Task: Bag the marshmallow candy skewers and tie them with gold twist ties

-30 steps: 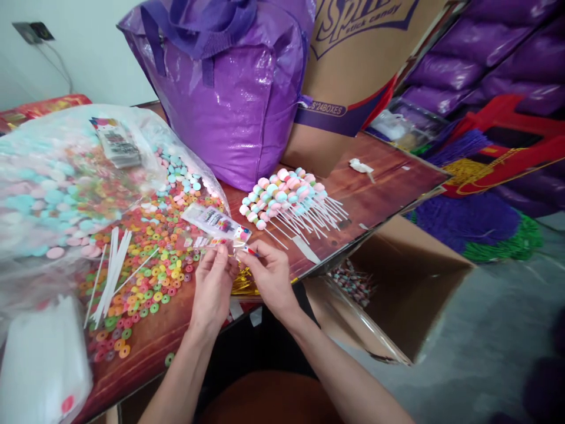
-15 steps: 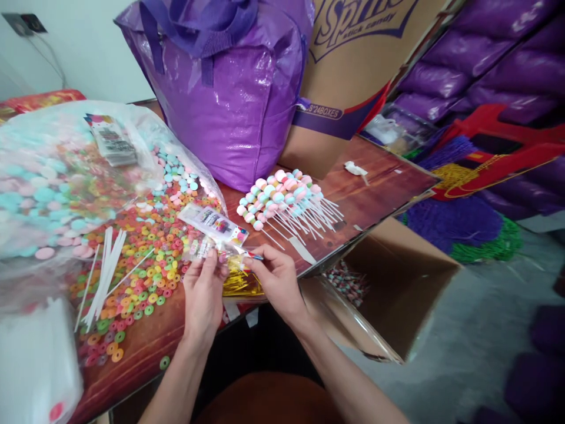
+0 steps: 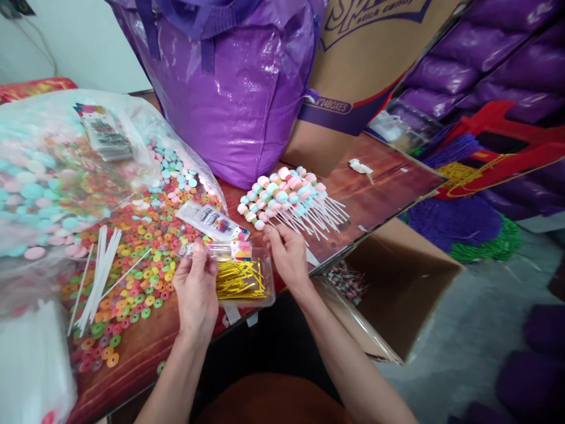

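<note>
My left hand (image 3: 196, 288) is closed, pinching a small clear wrapper bag (image 3: 223, 251) with a coloured printed top, held just above a clear plastic tray of gold twist ties (image 3: 242, 281) at the table's front edge. My right hand (image 3: 288, 254) is off the wrapper and lies at the near end of a pile of candy sticks (image 3: 282, 191), pastel marshmallow-like pieces on white sticks. Its fingertips are curled together round the lower end of one white stick.
A big clear bag of pastel discs (image 3: 48, 176) spills coloured ring candies (image 3: 132, 259) over the wooden table (image 3: 379, 182). Loose white sticks (image 3: 97, 274) and a stack of printed wrappers (image 3: 212, 219) lie there. Behind stand a purple tote (image 3: 229, 94) and a printed carton (image 3: 366, 53). An open cardboard box (image 3: 397, 294) sits below on the right.
My right hand has let go of the wrapper and moved up and right to the candy sticks. My left hand keeps the wrapper. The tray of gold ties is now uncovered.
</note>
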`<state>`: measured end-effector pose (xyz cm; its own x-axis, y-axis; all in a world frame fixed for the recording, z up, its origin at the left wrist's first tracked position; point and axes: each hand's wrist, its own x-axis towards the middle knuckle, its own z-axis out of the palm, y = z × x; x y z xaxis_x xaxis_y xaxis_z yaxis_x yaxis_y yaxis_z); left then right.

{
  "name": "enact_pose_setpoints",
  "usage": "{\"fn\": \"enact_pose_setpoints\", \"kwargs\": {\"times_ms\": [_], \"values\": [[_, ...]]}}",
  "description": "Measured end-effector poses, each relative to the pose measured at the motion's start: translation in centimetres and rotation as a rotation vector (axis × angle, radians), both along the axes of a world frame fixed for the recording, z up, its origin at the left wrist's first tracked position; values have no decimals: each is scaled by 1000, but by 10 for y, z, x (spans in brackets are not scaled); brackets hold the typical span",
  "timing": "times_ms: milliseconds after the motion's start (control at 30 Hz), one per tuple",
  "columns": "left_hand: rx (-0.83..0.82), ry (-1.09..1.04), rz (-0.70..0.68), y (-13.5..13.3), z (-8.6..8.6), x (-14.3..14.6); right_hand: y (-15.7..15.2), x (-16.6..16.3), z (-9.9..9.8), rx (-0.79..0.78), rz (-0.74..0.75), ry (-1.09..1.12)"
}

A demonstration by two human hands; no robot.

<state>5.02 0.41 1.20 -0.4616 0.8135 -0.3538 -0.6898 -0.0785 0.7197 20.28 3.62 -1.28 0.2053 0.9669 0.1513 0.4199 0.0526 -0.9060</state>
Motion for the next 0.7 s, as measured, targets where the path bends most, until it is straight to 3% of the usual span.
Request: {"fn": "enact_pose_setpoints", "kwargs": {"times_ms": [133,233,333,433,567,700], "values": [[-26,-24,-5,6,-1,-12,21,10,-8,-94,-24,-626],[-78,-81,5,8,-1,-17,28,12,-12,-199,24,-820],[-112,-136,21,10,0,-20,26,13,-14,-97,68,-715],[-121,-162,17,11,0,-25,12,16,-10,79,21,-390],[-127,-155,27,13,-2,-30,-22,22,5,104,12,51],[-148,-142,26,14,-4,-29,-51,27,20,137,37,107]]}}
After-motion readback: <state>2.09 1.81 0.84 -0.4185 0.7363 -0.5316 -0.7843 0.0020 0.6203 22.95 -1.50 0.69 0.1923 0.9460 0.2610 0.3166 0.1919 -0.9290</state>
